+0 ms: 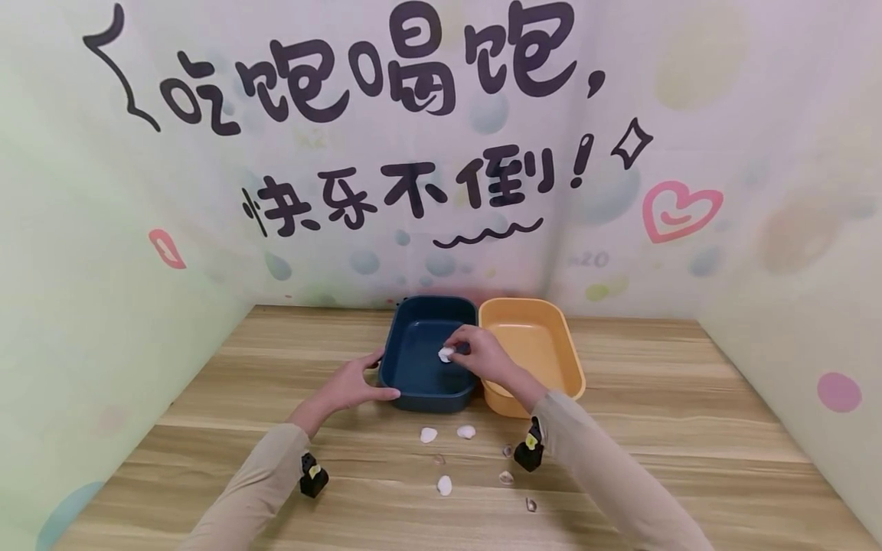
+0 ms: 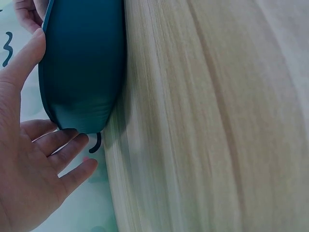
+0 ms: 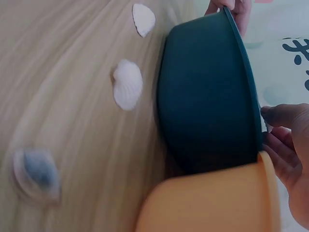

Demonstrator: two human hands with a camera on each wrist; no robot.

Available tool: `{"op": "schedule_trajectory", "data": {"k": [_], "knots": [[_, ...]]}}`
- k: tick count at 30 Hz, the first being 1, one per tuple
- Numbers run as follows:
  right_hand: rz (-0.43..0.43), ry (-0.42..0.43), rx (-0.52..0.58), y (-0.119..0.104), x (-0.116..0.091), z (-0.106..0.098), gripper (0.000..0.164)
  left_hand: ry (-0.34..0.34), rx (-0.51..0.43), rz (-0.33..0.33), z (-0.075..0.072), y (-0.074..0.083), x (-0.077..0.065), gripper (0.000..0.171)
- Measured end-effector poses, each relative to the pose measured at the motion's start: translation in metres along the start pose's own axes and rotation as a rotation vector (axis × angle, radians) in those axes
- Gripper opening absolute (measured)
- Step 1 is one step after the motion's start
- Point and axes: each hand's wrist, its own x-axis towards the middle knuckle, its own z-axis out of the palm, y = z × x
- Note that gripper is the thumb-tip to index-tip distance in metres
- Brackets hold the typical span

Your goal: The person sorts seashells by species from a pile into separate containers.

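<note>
My right hand (image 1: 478,353) pinches a white seashell (image 1: 446,354) between thumb and fingertips, over the inside of the dark blue bin (image 1: 429,402). In the right wrist view, the bin's wall hides most of that shell. My left hand (image 1: 347,386) is at the blue bin's left side, thumb at the front corner of the rim. The left wrist view shows its fingers (image 2: 72,152) spread and mostly straight, some touching the wall. On the wood before the bins lie white seashells (image 3: 128,84) and several smaller brownish ones, such as this shell (image 1: 506,477).
A yellow-orange bin (image 1: 575,360) stands right against the blue one, under my right forearm. Both bins are near the back edge of the wooden table (image 1: 648,428). A printed cloth wall (image 1: 482,260) rises behind, with side panels left and right.
</note>
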Motion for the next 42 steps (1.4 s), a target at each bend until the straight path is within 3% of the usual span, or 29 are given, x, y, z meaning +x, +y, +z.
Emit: {"op": "schedule_trajectory", "data": {"k": [7,15,20,27,42], "knots": [[0.038,-0.021,0.013,-0.004,0.002,0.012,0.014,0.0,-0.01,-0.004,0.0,0.001,0.0,0.099],[0.009,-0.144,-0.065,-0.007,-0.002,0.015,0.033,0.004,-0.004,-0.01,0.002,-0.001,0.001,0.099],[-0.023,-0.107,-0.058,-0.007,-0.008,0.01,0.031,0.012,-0.006,-0.001,0.001,0.001,0.0,0.098],[0.024,-0.132,-0.026,-0.009,-0.016,0.0,0.033,0.01,-0.007,-0.008,0.001,0.002,-0.002,0.098],[-0.065,-0.144,-0.011,-0.025,-0.045,-0.025,0.035,0.017,-0.003,0.008,0.001,0.001,-0.001,0.098]]}}
